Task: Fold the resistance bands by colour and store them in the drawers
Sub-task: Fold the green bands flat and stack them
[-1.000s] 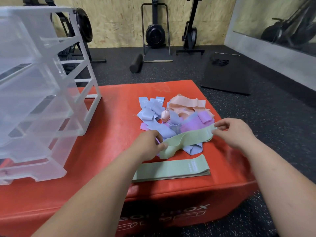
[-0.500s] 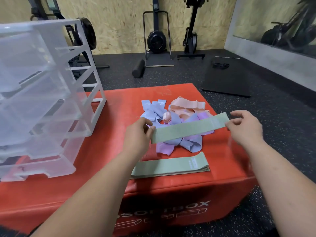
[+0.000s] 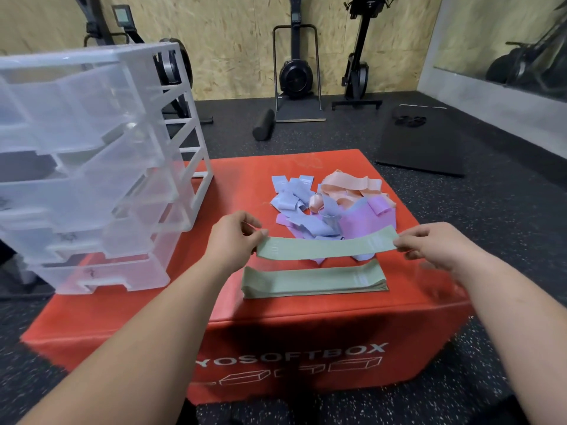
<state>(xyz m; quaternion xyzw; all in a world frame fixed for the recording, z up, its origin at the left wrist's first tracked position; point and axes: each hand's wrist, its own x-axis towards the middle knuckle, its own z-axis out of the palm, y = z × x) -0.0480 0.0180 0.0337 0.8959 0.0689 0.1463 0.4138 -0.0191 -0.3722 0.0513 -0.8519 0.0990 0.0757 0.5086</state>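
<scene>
Green band hung stretched flat between my two hands, in the air just above the red surface, its right end a little higher than its left. My left hand pinched the left end between thumb and fingertips, and my right hand pinched the right end the same way, with the remaining fingers loosely curled. Just below it, nearer to me, a neat stack of green bands lay flat on the surface close to the front edge. Behind the held band sat a loose pile of unsorted bands: blue ones toward the left and back, peach ones at the back right, purple ones on the right, all tangled over one another, with the pile's near edge hidden by the band I held. To my left a clear plastic drawer unit stood on the same surface, several drawers drawn forward in steps; I could not tell whether anything lay in them. White lettering ran across the front face below the surface. Beyond, on the dark speckled floor, lay a black foam roller and a black mat, and exercise machines stood against the wooden wall.
</scene>
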